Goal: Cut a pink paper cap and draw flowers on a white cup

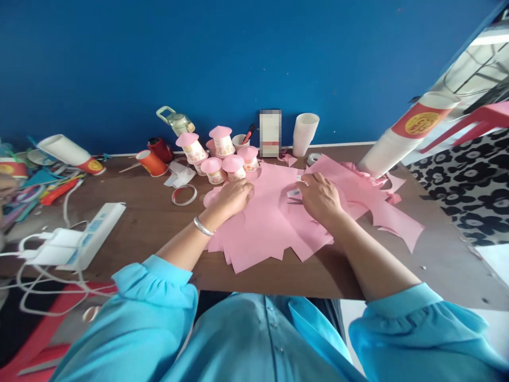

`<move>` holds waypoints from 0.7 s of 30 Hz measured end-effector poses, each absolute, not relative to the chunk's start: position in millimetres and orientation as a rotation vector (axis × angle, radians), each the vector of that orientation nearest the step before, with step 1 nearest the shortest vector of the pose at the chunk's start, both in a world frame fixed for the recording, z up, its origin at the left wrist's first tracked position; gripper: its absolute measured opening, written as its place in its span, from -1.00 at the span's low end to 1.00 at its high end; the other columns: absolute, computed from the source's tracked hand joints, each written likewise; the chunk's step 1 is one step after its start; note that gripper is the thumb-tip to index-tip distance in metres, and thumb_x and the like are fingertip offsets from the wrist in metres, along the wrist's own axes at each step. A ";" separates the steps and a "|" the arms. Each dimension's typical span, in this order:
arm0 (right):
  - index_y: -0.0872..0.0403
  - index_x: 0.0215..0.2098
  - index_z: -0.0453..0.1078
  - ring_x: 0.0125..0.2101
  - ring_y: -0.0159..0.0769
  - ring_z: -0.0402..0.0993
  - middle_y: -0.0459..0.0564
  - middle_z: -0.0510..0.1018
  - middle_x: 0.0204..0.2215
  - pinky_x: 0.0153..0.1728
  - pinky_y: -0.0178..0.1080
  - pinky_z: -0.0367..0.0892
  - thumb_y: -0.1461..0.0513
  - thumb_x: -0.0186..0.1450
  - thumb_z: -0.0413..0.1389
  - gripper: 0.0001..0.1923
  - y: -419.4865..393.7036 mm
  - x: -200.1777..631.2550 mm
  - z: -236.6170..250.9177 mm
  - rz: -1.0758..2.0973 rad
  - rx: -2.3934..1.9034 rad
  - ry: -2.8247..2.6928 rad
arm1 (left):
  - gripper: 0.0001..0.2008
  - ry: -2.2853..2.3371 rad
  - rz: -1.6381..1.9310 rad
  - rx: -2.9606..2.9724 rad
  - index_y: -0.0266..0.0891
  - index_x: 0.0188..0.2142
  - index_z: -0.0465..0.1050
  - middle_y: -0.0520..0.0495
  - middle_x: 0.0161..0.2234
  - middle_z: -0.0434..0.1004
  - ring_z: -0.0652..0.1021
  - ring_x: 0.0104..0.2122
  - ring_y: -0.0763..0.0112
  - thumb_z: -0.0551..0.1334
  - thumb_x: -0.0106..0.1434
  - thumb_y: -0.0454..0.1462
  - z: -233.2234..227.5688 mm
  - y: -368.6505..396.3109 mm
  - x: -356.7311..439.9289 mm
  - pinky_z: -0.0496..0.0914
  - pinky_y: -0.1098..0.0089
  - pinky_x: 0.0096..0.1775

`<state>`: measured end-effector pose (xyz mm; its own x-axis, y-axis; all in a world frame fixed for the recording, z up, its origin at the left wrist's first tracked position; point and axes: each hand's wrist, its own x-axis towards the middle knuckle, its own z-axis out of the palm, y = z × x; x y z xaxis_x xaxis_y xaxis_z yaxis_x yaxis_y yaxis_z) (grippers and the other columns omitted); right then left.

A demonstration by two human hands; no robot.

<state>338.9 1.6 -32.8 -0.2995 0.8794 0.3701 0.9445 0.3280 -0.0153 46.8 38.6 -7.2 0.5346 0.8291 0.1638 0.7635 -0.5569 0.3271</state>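
Note:
Several pink paper sheets [270, 217] lie overlapped on the table in front of me. My left hand [237, 195] is closed at their left side, its fingers curled on the paper; the fingertips are partly hidden. Beside it are pale pink paper discs [212, 197]. My right hand [321, 196] is bent over the right part of the sheets. Grey scissors [295, 201] stick out from under it with the blades to the left, and the handles are hidden by the hand. Behind my left hand stand several small patterned paper cups [213, 172] with pink cone tops.
A roll of tape [184, 195] lies on the left, near an orange cup [151, 163]. Stacked white cups [305, 135] and a phone [270, 132] stand by the blue wall. A tall cup stack [409, 132] leans at right. A power strip [97, 236] with cables occupies the left.

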 end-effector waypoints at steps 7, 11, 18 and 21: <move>0.02 -0.01 0.61 -0.11 -0.06 0.58 0.14 0.69 -0.05 -0.21 -0.13 0.39 0.35 0.42 0.08 -0.70 6.4 340.3 -31.8 -0.114 -1.596 -2.180 | -0.81 1.237 0.853 2.215 -0.18 -0.09 0.61 -0.17 -0.11 0.69 0.63 -0.18 0.19 0.38 0.30 -0.23 -5.3 31.5 55.7 0.51 0.18 -0.05; -0.01 0.10 0.55 -0.28 -0.20 0.62 0.08 0.70 -0.05 -0.25 -0.19 0.48 0.25 0.47 0.13 -0.72 -1.8 325.6 -28.1 0.277 -1.322 -2.016 | -0.69 1.101 0.999 1.879 -0.20 -0.11 0.61 -0.15 -0.14 0.71 0.64 -0.19 0.26 0.45 0.25 -0.08 -18.3 23.0 63.5 0.53 0.22 -0.03; 0.01 0.14 0.56 -0.05 -0.12 0.63 0.13 0.69 -0.01 -0.11 -0.17 0.52 0.25 0.54 0.07 -0.70 -12.4 310.4 -39.0 0.121 -1.231 -2.202 | -0.75 1.058 0.940 1.928 -0.19 -0.16 0.61 -0.12 -0.18 0.67 0.62 -0.22 0.28 0.45 0.27 -0.10 -26.6 14.7 64.8 0.53 0.25 -0.07; 0.01 0.16 0.55 -0.10 -0.15 0.60 0.13 0.68 -0.05 -0.22 -0.21 0.49 0.24 0.57 0.01 -0.67 -11.4 311.9 -41.8 0.000 -1.254 -2.272 | -0.79 1.034 0.952 2.031 -0.19 -0.17 0.60 -0.13 -0.21 0.64 0.60 -0.26 0.30 0.42 0.31 -0.12 -23.9 13.0 63.1 0.53 0.27 -0.13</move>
<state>311.9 -11.4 -41.8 -0.4215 0.7844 0.4550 0.7846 0.5671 -0.2508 63.1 13.0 -23.9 0.4226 0.8536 0.3046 0.3739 -0.4704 0.7993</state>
